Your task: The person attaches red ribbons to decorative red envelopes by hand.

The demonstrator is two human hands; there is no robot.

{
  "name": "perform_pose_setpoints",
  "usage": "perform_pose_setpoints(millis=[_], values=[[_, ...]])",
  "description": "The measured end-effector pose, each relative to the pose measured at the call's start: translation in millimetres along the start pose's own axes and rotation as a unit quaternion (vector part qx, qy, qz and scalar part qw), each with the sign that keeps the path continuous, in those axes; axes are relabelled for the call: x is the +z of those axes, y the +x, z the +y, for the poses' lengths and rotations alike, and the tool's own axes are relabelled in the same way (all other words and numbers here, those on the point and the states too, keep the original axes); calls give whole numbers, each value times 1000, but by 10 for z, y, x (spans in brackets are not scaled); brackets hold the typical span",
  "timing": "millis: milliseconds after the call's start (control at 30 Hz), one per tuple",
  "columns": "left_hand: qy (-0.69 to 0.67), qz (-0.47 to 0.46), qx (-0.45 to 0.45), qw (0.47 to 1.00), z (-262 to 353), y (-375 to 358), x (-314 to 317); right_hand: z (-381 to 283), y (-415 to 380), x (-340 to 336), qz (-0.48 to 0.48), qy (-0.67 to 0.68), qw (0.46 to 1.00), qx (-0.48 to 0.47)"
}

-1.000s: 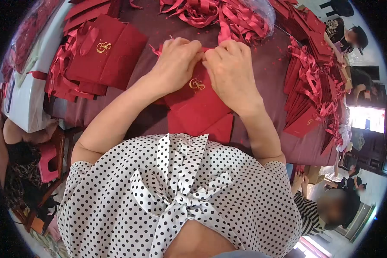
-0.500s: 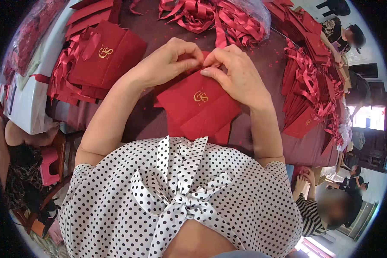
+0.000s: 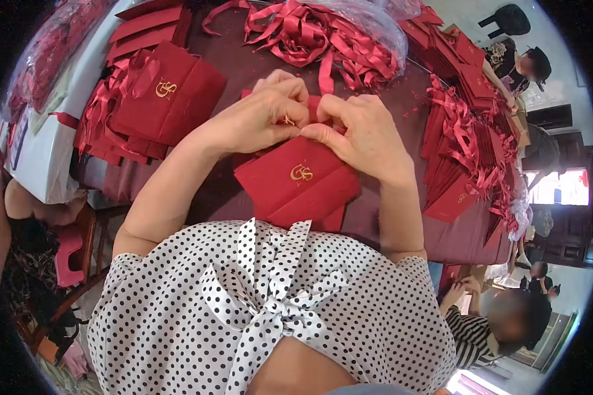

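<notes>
A red gift bag point(image 3: 290, 187) with a gold monogram lies tilted in front of me, on top of other red bags. At its top edge, my right hand point(image 3: 356, 135) is closed, with the thumb on the bag's front and the fingers behind. Close beside it, my left hand point(image 3: 267, 112) is curled in a pinch at the same edge. A gold-coloured ring-like bit shows at its fingers. What the left fingertips grip is hidden.
Red ribbons point(image 3: 310, 36) lie heaped at the back in clear plastic. Monogrammed bags point(image 3: 165, 92) are stacked at left, and more bags with ribbons point(image 3: 454, 151) line the right. A person in a striped top point(image 3: 471, 336) works at lower right.
Both hands and the bag sit slightly lower in view. My left hand has rolled inward, its fingers more curled at the bag's edge. My right hand keeps its pinch.
</notes>
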State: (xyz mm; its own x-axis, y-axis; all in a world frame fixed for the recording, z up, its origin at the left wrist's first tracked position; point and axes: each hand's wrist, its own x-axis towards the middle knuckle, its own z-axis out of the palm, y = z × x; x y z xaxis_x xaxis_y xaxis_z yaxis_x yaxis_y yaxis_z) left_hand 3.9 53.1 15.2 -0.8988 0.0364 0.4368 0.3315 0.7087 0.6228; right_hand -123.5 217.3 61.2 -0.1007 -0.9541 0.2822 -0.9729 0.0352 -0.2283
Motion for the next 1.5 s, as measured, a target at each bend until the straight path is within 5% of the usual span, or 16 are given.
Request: perform_pose_setpoints(millis=[233, 300, 467, 533, 600, 733, 1100, 1300, 1367, 1500], values=[[-15, 36, -110, 993, -223, 3, -233, 51, -16, 90, -6, 85, 995, 45], [-53, 59, -36, 996, -219, 5, -237, 40, -3, 73, -12, 97, 994, 43], [155, 133, -227, 952, -417, -35, -218, 120, -1, 92, -34, 112, 990, 78], [186, 160, -199, 949, -420, -47, -182, 168, 4, 125, -39, 126, 988, 81], [32, 248, -154, 956, -331, -25, -111, 213, 15, 100, -42, 137, 986, 87], [32, -13, -123, 992, -68, -53, -256, 322, 32, 43, -89, 172, 969, 151], [-26, -53, -159, 986, -260, -72, -141, 504, 35, 187, -145, 325, 913, 201], [-2, 2, -211, 977, -332, -49, -105, 679, -139, -320, -64, 398, 887, 226], [25, 5, -221, 975, -349, -62, -102, 827, -309, -516, 9, 398, 902, 166], [65, 4, -191, 979, -351, -62, -78, 838, -483, -683, 133, 533, 836, -5]])
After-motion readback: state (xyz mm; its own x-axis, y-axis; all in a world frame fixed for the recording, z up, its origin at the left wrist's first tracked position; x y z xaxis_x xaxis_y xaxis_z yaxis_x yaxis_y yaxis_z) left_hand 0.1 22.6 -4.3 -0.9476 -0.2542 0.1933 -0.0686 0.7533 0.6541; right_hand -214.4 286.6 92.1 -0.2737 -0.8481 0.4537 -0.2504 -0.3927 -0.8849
